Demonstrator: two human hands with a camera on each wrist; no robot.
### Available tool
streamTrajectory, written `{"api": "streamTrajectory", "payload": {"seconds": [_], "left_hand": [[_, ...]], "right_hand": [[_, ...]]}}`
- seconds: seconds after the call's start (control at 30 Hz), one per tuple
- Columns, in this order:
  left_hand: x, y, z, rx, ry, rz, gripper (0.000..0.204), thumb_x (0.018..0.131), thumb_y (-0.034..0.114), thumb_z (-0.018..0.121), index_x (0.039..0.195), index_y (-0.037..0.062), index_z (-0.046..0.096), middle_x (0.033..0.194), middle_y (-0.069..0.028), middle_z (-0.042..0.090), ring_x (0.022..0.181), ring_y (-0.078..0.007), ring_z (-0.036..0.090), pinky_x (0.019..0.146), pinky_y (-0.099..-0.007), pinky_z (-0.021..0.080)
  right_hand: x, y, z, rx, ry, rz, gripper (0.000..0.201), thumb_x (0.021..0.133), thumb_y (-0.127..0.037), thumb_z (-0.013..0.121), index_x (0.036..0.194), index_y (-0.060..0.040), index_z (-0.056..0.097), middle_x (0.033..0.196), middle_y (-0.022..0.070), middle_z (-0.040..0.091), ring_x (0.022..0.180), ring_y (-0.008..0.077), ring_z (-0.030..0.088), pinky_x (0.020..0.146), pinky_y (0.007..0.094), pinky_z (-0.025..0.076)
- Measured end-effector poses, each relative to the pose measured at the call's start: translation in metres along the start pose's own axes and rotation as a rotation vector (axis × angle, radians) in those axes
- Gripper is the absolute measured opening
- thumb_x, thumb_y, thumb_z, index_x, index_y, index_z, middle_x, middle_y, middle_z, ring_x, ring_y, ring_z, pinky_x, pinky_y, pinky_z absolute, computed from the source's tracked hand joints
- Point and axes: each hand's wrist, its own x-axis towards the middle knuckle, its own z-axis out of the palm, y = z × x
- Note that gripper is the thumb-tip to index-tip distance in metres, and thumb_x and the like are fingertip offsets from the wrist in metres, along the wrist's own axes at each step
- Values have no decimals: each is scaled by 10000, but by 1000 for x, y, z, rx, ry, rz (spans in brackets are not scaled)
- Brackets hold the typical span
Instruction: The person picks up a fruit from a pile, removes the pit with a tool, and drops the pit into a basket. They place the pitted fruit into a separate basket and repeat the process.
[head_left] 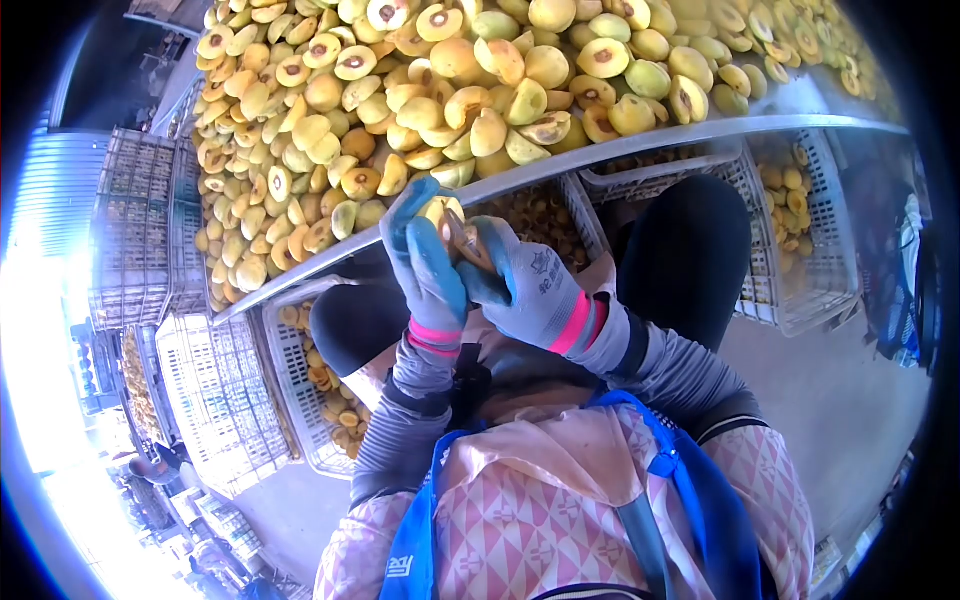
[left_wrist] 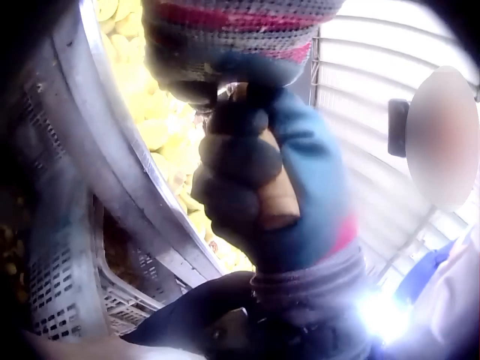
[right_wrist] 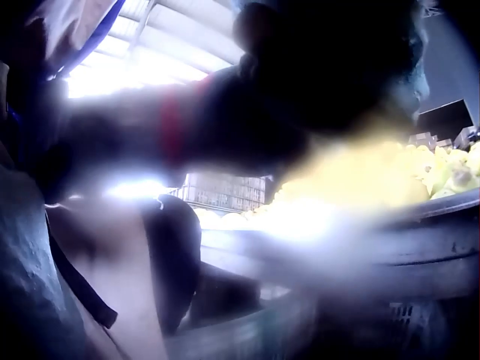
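Both hands wear grey-and-blue gloves and meet just in front of the table edge in the head view. The left hand (head_left: 425, 260) holds a yellow peach piece (head_left: 438, 210), its fingers pointing up around it. The right hand (head_left: 530, 280) grips a small tool (head_left: 470, 245) whose working end lies against the fruit. In the left wrist view, dark gloved fingers are curled round the tool's wooden handle (left_wrist: 279, 199); its tip is hidden behind the other hand. The right wrist view is dark and blurred around the hand.
A metal-rimmed table (head_left: 600, 148) bears a big heap of halved peaches (head_left: 420, 100), some with pits showing. Under and beside it stand plastic crates (head_left: 815, 250) with fruit in them. More crates (head_left: 215, 400) stand at the left. The person's knees (head_left: 690, 260) fit beneath the rim.
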Motion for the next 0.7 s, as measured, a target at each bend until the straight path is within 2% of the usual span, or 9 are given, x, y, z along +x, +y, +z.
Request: {"api": "streamTrajectory", "payload": {"seconds": [0.07,0.23,0.3,0.43,0.5,0.53,0.6,0.63,0.7], "left_hand": [[-2,5,8,101,78,63,431,1036,317,400,1279,-30,479,1287,-160,525,1136,-220,531,998,-350,419],[1,11,1,60,8,-17,440,1028,334,421,1267,-28,489,1282,-157,527,1147,-210,526,997,-347,422],[3,9,-3,275,-67,52,451,1020,348,442,1263,-29,491,1270,-149,534,1138,-206,530,991,-346,428],[2,4,-3,236,-75,62,479,1011,380,453,1257,-29,494,1259,-141,541,1126,-207,537,985,-348,433],[0,-6,1,65,90,106,347,988,254,483,1207,-11,528,1236,-164,545,1130,-284,546,992,-389,433],[0,-3,4,64,92,111,347,988,254,483,1207,-11,528,1236,-164,545,1130,-284,546,992,-389,433],[-2,5,9,333,64,148,495,1014,386,422,1274,-32,476,1266,-158,538,1134,-230,540,1003,-369,426],[-4,4,12,8,103,37,487,1018,372,420,1282,-34,468,1277,-166,533,1141,-235,538,1007,-374,423],[-4,4,13,29,98,61,487,1017,374,426,1280,-34,470,1273,-165,537,1140,-234,539,1007,-374,423]], "right_hand": [[0,-3,-3,-53,-8,2,403,855,-223,664,1147,-22,475,750,176,640,633,353,651,563,425,513],[-5,5,-2,-213,-53,-37,397,840,-222,677,1124,-24,483,735,172,636,633,343,653,550,420,509],[-3,4,-2,-161,-57,-31,407,850,-232,672,1133,-19,474,741,175,634,637,362,647,560,428,509],[-1,4,1,80,-85,100,409,866,-250,663,1135,-14,465,780,190,632,667,390,642,579,446,505],[-3,3,8,194,43,114,408,877,-264,656,1133,-13,462,806,206,631,702,409,637,603,461,501],[-1,2,7,193,43,109,408,877,-264,656,1133,-13,462,806,206,631,702,409,637,603,461,501],[2,-1,5,152,14,125,405,879,-264,651,1130,-9,462,800,211,628,721,405,640,601,457,496],[2,0,4,150,17,127,405,879,-264,651,1130,-9,462,800,211,628,721,405,640,601,457,496],[-1,2,4,64,29,52,405,874,-255,653,1134,-6,466,786,202,633,692,391,644,594,450,499]]}}
